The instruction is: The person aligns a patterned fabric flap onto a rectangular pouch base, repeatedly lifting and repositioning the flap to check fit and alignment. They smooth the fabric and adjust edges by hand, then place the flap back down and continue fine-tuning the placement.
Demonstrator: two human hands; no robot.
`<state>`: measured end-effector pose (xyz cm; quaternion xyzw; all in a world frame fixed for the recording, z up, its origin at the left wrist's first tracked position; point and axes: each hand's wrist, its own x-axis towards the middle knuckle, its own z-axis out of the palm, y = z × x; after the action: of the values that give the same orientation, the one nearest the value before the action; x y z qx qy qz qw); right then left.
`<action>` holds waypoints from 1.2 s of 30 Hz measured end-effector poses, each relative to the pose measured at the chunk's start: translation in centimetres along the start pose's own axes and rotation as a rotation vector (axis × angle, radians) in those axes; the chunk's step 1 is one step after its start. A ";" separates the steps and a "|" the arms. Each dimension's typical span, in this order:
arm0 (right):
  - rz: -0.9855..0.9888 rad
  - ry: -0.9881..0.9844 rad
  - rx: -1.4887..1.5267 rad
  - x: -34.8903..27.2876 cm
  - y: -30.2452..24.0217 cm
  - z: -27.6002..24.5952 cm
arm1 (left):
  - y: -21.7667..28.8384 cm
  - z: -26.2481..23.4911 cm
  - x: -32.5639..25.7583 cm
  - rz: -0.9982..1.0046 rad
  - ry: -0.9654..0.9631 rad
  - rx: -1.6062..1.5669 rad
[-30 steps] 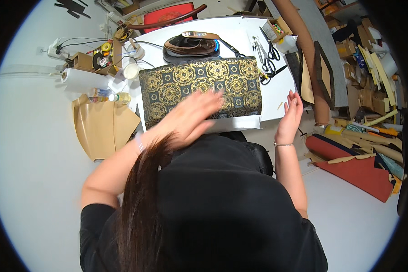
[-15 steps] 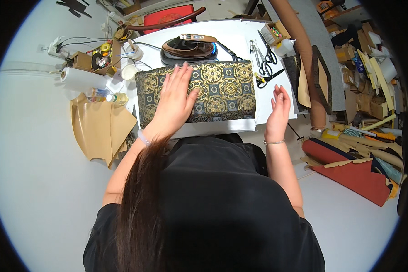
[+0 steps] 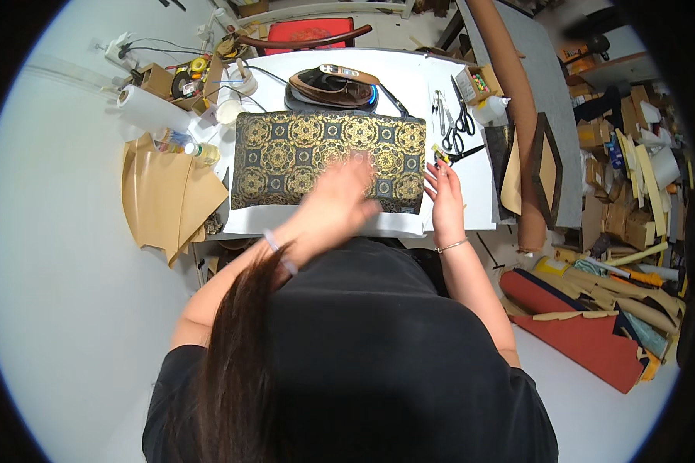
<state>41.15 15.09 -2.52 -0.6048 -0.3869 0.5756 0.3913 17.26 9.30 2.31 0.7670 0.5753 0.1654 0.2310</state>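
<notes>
The left hand (image 3: 336, 197), motion-blurred, reaches over the patterned cloth (image 3: 309, 150), fingers extended, unclenched; contact is unclear. The right hand (image 3: 445, 202) stands by the cloth's right edge, loosely spread. White table (image 3: 467, 197) borders that side. Behind the cloth sits 1 iron (image 3: 336, 89); scissors (image 3: 460, 100) lie right, a red chair (image 3: 305, 32) beyond.

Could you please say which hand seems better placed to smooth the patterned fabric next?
Left, most likely: the left hand is over the patterned fabric, near its middle, while the right hand is beside its right edge.
</notes>
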 end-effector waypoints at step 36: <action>-0.289 -0.403 -0.684 16.6 -8.2 1.7 | 11.8 9.1 0.3 -0.722 0.398 -1.967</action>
<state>39.96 33.55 -1.59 -0.5147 -0.7053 0.4599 0.1615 31.64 5.40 1.11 -0.0134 0.4093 0.6014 0.6860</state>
